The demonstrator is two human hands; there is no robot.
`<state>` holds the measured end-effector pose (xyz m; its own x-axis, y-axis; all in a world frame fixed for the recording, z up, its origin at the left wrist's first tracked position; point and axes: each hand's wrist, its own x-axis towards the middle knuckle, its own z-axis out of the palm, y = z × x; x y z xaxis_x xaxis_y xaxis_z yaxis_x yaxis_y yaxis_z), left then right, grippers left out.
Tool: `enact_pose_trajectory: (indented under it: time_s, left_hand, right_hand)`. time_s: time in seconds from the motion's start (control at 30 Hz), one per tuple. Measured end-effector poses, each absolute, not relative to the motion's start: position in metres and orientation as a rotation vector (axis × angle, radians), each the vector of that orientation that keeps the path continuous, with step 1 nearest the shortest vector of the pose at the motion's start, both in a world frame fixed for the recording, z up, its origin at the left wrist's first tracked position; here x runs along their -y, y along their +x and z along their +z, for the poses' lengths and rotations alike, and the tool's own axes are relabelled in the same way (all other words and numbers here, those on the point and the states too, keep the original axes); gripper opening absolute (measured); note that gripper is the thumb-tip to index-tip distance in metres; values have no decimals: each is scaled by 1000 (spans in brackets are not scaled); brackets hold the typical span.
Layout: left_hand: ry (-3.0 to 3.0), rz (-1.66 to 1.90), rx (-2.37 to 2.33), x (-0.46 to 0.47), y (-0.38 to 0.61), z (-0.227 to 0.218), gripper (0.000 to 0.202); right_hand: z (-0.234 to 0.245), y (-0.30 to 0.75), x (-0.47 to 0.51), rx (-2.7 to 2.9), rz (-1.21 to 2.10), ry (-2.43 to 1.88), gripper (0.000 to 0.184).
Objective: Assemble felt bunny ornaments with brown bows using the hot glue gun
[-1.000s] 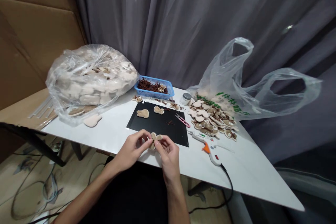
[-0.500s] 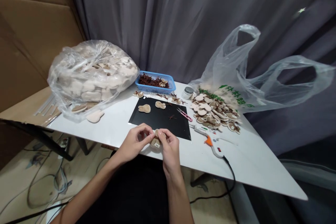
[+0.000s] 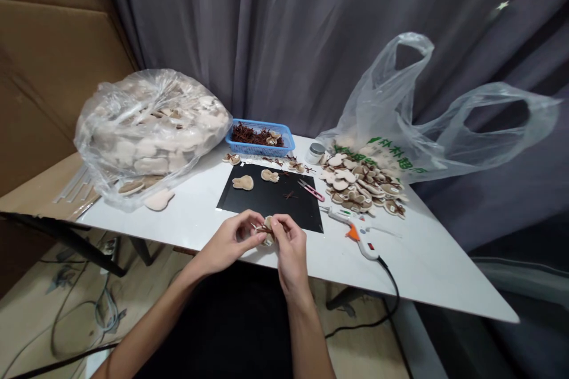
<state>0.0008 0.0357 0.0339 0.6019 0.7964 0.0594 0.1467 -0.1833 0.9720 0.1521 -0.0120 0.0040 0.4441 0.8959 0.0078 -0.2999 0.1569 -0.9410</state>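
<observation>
Over the table's front edge, my left hand (image 3: 233,243) and my right hand (image 3: 291,246) hold a small beige bunny-shaped fabric piece (image 3: 269,242) between them. Fingers and thumb of both hands pinch it, partly covering it. A brown bow (image 3: 265,229) lies across the piece, with a small white label below. Just beyond, a black mat (image 3: 262,204) carries two more beige bunny pieces, one at left (image 3: 243,183) and a smaller one (image 3: 269,176), plus a loose brown bow (image 3: 290,195). Pink thread snips (image 3: 312,190) rest at the mat's right edge.
A white glue gun (image 3: 367,244) with orange trigger lies right, its cord hanging off the table. Behind it are a bunny pile (image 3: 355,201), a jar (image 3: 315,154) and a plastic carrier bag (image 3: 391,112). A blue basket (image 3: 253,148) holds brown bows; a stuffed clear bag (image 3: 153,124) stands left.
The fingers have shifted slightly around the piece, and its brown bow now shows more clearly. My view has moved a little; the things on the table stay where they were.
</observation>
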Motion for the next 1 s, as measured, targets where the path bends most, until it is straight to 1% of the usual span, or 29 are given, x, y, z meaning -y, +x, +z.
enact_pose_trajectory:
  time_s: [0.1, 0.2, 0.3, 0.47, 0.63, 0.8, 0.9, 1.0]
  left_hand:
    - [1681, 712, -795, -37, 0, 34, 34]
    - [1603, 826, -825, -38, 0, 33, 33]
    - [1531, 920, -850, -41, -1, 31, 36]
    - [1456, 982, -876, -50, -6, 31, 42]
    - [1433, 965, -875, -51, -7, 35, 42]
    - [1444, 948, -873, -47, -5, 36, 41]
    - [1476, 932, -915, -48, -6, 35, 46]
    - [1571, 928, -989, -50, -10, 32, 42]
  right_hand:
    - [3, 155, 11, 631, 946, -1066, 39]
    - [1, 157, 11, 589, 943, -1036, 46]
    - [-3, 155, 10, 619, 956, -1030, 48]
    - [-6, 149, 7, 731, 935, -1054, 46]
    - [-1, 145, 6, 800, 959, -1035, 48]
    - [3, 144, 7, 787, 938, -1046, 42]
    - [11, 161, 5, 767, 828, -1082, 44]
    - [27, 203, -4, 762, 494, -1190, 50]
